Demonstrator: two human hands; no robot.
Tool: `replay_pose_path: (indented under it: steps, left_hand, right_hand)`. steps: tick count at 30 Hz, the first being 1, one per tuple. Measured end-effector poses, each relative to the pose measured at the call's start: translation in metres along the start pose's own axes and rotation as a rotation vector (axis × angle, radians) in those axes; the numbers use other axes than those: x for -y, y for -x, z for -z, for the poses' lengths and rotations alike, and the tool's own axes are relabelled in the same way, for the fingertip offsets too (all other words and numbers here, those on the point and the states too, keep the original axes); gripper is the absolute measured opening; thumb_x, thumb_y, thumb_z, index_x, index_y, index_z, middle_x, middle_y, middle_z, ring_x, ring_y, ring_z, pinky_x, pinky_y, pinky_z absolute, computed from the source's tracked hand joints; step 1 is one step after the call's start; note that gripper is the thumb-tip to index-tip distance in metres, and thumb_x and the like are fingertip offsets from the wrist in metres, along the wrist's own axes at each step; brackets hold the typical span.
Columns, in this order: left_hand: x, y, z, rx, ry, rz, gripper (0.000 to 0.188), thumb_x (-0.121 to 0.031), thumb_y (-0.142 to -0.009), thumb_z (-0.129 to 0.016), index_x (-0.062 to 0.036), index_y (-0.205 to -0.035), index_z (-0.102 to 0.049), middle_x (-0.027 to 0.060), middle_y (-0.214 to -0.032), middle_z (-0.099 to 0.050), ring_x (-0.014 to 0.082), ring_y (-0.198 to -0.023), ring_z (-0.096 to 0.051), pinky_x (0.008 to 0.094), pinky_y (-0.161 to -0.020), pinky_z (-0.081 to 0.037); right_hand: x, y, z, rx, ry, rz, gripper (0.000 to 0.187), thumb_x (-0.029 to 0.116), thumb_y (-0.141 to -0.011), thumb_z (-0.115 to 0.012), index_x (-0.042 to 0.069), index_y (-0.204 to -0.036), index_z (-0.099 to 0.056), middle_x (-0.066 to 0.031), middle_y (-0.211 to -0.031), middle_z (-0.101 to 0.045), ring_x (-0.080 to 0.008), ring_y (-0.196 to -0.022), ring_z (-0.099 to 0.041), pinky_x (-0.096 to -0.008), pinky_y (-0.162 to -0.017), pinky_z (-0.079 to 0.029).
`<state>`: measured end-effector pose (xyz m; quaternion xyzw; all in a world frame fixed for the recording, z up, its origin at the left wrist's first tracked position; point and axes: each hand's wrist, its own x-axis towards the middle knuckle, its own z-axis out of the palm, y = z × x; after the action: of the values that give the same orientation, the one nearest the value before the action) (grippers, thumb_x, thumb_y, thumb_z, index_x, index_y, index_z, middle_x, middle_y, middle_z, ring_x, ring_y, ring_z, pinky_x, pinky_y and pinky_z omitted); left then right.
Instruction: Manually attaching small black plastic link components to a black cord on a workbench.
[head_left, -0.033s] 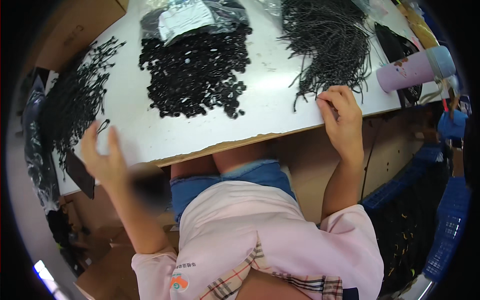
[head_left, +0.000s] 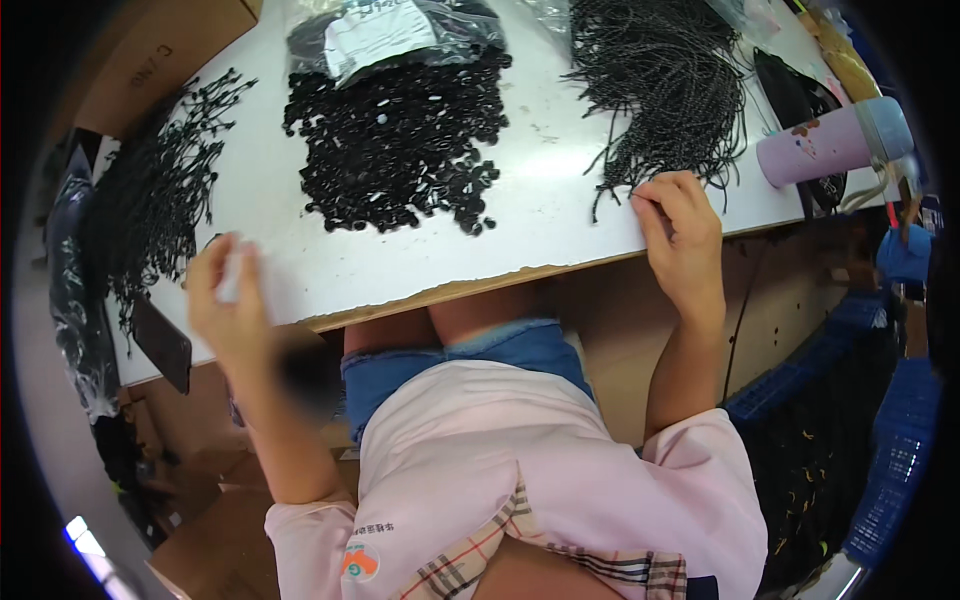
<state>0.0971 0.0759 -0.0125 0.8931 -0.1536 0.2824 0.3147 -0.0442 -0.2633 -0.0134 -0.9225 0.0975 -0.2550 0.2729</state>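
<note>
My right hand (head_left: pixel 685 240) is closed in a pinch at the near edge of a pile of thin black cords (head_left: pixel 660 100). Its thumb and forefinger meet on a dark cord end. Beside the left pile, my left hand (head_left: pixel 230 310) is blurred by motion, its thumb and fingers apart and nothing visible between them. That left pile holds black cords with small looped ends (head_left: pixel 150 200). Between the two piles lies a spread of small black pieces (head_left: pixel 395 150), shiny in places.
A clear plastic bag (head_left: pixel 465 30) with a white label lies behind the black pieces. The pink and blue bottle (head_left: pixel 820 145) rests at the right, and a dark flat phone-like object (head_left: pixel 162 345) at the left edge. A cardboard box (head_left: pixel 165 55) stands back left; blue crates (head_left: pixel 895 460) are lower right.
My left hand has moved a little to the right, away from the left pile. The right hand keeps its pinch in nearly the same place.
</note>
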Motion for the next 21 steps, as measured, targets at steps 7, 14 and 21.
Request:
replay_pose_path:
  steps: [7,14,21]
  left_hand:
    - [-0.037,0.003,-0.038,0.293,0.182,0.162,0.009,-0.006,-0.076,-0.057,0.0026,-0.080,-0.057,0.0078,-0.063,-0.056,0.0104,-0.052,-0.048,0.0218,-0.052,-0.041]
    - [-0.046,-0.001,-0.029,0.418,0.064,0.191,0.009,-0.007,-0.078,-0.055,0.0026,-0.078,-0.056,0.0038,-0.056,-0.050,0.0087,-0.049,-0.043,0.0217,-0.049,-0.037]
    - [-0.044,-0.010,-0.028,0.508,0.030,0.140,0.008,-0.005,-0.076,-0.054,0.0023,-0.079,-0.053,0.0057,-0.050,-0.046,0.0123,-0.045,-0.041,0.0258,-0.047,-0.036]
  right_hand:
    - [0.029,0.000,-0.031,-0.282,0.086,0.420,0.014,-0.003,-0.070,-0.057,0.003,-0.082,-0.053,-0.0107,-0.085,-0.055,-0.0263,-0.077,-0.054,-0.0334,-0.067,-0.042]
    - [0.064,0.034,-0.063,-0.068,-0.490,0.366,0.025,-0.006,-0.064,-0.058,0.000,-0.086,-0.051,-0.0098,-0.072,-0.055,-0.0242,-0.059,-0.052,-0.0307,-0.052,-0.043]
    - [0.083,0.040,-0.067,0.071,-0.525,0.400,0.032,-0.009,-0.063,-0.055,-0.002,-0.094,-0.053,-0.0112,-0.073,-0.056,-0.0240,-0.059,-0.052,-0.0295,-0.052,-0.045]
